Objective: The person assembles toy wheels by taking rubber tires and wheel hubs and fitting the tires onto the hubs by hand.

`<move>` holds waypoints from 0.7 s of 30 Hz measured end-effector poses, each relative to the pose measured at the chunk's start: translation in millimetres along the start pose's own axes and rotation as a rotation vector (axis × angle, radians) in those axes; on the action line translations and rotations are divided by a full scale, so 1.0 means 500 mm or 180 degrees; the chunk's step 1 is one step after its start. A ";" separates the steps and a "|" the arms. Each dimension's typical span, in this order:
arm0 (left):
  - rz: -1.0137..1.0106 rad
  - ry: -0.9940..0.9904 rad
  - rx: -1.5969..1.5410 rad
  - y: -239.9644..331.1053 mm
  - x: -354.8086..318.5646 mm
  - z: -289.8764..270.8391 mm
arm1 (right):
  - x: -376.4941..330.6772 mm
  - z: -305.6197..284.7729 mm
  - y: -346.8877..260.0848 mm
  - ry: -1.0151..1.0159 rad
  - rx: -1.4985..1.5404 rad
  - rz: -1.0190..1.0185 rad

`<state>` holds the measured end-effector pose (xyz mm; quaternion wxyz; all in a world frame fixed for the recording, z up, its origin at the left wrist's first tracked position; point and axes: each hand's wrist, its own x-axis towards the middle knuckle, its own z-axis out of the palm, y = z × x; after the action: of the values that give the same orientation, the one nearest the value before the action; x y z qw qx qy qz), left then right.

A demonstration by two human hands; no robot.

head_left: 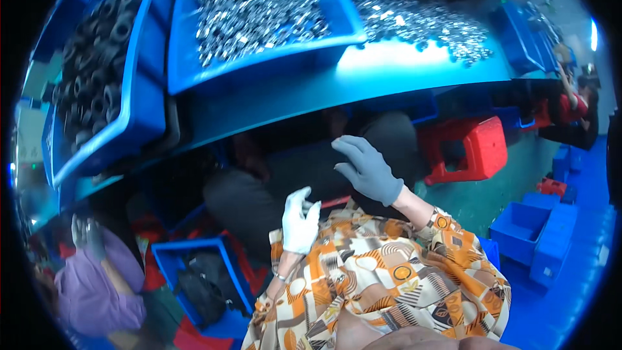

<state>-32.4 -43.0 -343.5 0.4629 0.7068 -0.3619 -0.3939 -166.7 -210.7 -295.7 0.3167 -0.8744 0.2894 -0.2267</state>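
My left hand (300, 223), in a white glove, hovers over my lap with its fingers loosely bent and the thumb apart; I see nothing in it. My right hand (370, 172), in a grey glove, is a little farther out and to the right. Its fingers stretch to the left, spread from one another, with nothing showing between them. Both hands are apart from each other and below the front edge of the blue worktable (272, 107). On the table stands a blue bin (265, 58) full of small shiny metal parts. More shiny parts (421, 23) lie loose beside it.
A blue bin (144, 100) of dark rings stands at the left. On the floor are a red stool (472, 149), blue crates (521, 227) and a blue crate with a black bag (204, 288). A person in purple (107, 285) sits at left; another in red (573, 109) is far right.
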 end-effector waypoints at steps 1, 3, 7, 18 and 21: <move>-0.0053 -0.0066 -0.0079 0.010 0.003 0.003 | 0.009 -0.029 -0.006 0.0333 -0.0091 -0.0131; -0.0147 -0.0130 -0.0119 0.015 0.007 0.006 | 0.026 -0.081 0.004 0.0773 -0.0213 -0.0056; -0.0024 -0.0292 0.0207 -0.001 0.030 0.014 | 0.075 -0.167 0.087 0.1318 -0.0119 0.0351; 0.0768 -0.0749 0.0620 0.115 0.111 0.047 | 0.295 -0.372 0.320 0.2277 -0.0594 0.0145; 0.1524 -0.0457 0.0880 0.147 0.158 0.055 | 0.395 -0.425 0.370 0.2290 -0.0600 0.0340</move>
<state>-33.8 -145.3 -299.0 0.4151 0.6279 -0.6007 -0.2694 -212.6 -545.7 -232.1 0.1243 -0.7479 0.4469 -0.4749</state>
